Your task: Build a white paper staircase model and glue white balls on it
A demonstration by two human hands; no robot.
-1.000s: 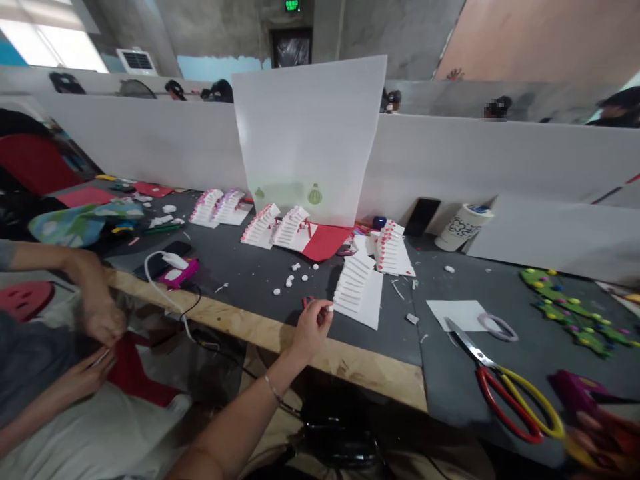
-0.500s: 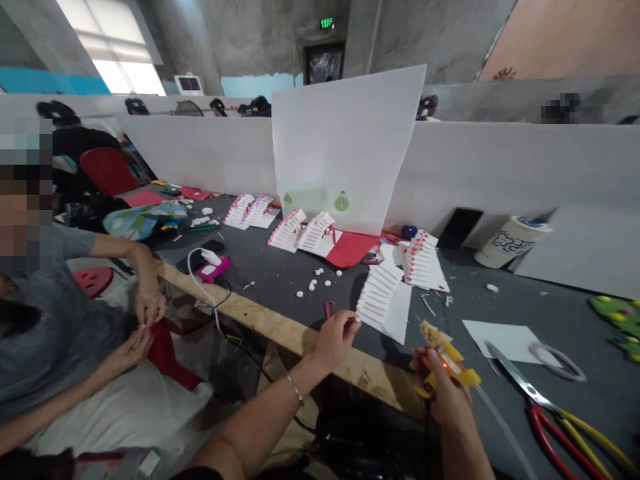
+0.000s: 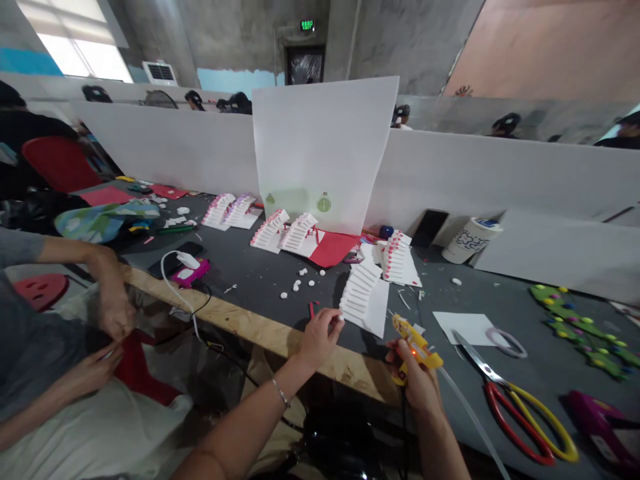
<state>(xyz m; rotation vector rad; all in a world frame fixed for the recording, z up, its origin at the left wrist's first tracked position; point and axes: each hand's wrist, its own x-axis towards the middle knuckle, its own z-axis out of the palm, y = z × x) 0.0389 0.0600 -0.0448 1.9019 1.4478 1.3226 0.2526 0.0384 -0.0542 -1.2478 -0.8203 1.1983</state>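
My left hand (image 3: 320, 337) pinches a small white piece (image 3: 341, 316) at the near left edge of a ribbed white paper bridge model (image 3: 361, 291). The model is fixed to a flat white card (image 3: 377, 312). In my right hand (image 3: 420, 387) is a yellow glue gun (image 3: 417, 343), its orange light lit and its nozzle pointing toward the model. A clear glue stick (image 3: 465, 407) trails from its back end. Several small white pellets (image 3: 297, 286) and a red strip (image 3: 312, 309) lie just beyond my left hand.
More bridge models (image 3: 299, 235) stand farther back, beside red paper (image 3: 335, 248) and a tall white board (image 3: 323, 147). Large scissors (image 3: 500, 380) rest at the right by a purple ring (image 3: 507, 343). A co-worker's hands (image 3: 113, 333) are at the left. A white cable (image 3: 183, 300) hangs over the table edge.
My view has turned a little to the right, so the scene sits farther left. Both hands keep about the same places by the model.
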